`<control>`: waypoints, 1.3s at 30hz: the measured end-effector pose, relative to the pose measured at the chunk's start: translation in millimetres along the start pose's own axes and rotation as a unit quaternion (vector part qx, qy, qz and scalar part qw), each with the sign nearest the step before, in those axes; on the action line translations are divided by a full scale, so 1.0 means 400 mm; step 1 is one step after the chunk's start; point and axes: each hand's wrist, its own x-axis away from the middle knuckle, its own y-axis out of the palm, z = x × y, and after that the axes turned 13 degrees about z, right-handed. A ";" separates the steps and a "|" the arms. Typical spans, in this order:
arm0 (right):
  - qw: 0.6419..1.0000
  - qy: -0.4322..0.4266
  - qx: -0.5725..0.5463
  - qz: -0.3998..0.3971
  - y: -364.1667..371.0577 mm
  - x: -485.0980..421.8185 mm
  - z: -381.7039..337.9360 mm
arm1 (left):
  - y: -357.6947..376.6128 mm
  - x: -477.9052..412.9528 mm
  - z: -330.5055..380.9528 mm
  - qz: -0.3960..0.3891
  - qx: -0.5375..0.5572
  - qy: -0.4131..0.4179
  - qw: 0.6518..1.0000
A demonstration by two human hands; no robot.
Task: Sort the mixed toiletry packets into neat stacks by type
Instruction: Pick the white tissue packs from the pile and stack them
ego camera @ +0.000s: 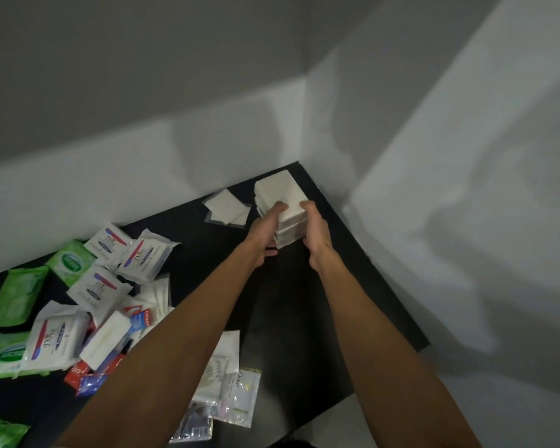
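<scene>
1. A tall stack of plain white square packets (280, 192) stands on the matte black worktop (288, 302), in its far right corner where the two pale walls meet.
2. The left hand (265, 231) clasps the stack's left side and the right hand (317, 231) its right side. Each grip is curled in against the packet edges with the thumb up near the top, so the stack is squeezed between the two palms.
3. The stack rises upright straight ahead of both hands. Its top face runs lengthwise away from the person toward the corner. This looks like squaring the edges.
4. A few loose flat white packets (227, 208) lie just beside the stack on its left, apart from it and fanned unevenly. They sit nearer the left hand, which I judge the natural one to gather them.
5. Well apart, at the left of the worktop, lies the unsorted heap:
   - white Dove-branded soft packs (94, 292)
   - bright green wipe packs (17, 299)
   - red and blue Colgate sachets (139, 318)
6. Some clear plastic sachets (236, 396) lie near the front edge, under the left forearm.
7. Most of the sorting seems yet to be done.
</scene>
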 end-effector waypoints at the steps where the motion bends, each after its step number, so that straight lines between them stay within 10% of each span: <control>1: 1.000 0.002 0.001 0.002 0.004 -0.001 -0.005 | -0.002 -0.001 0.004 0.000 -0.004 0.002 1.000; 9: 0.998 -0.044 0.016 0.033 -0.001 -0.008 0.004 | -0.058 -0.043 -0.010 0.114 -0.096 0.082 0.985; 15: 0.992 -0.059 0.034 0.109 -0.039 0.021 0.080 | -0.179 -0.172 -0.048 0.174 -0.410 0.325 0.834; 21: 0.983 -0.119 0.075 0.115 -0.075 0.070 0.150 | -0.228 -0.271 -0.104 0.048 -0.552 0.327 0.766; 33: 0.918 -0.316 0.209 0.113 -0.009 0.236 0.322 | -0.260 -0.108 -0.267 0.049 -0.548 0.383 0.742; 39: 0.886 -0.352 0.298 0.052 0.129 0.266 0.335 | -0.331 0.008 -0.387 0.037 -0.430 0.429 0.793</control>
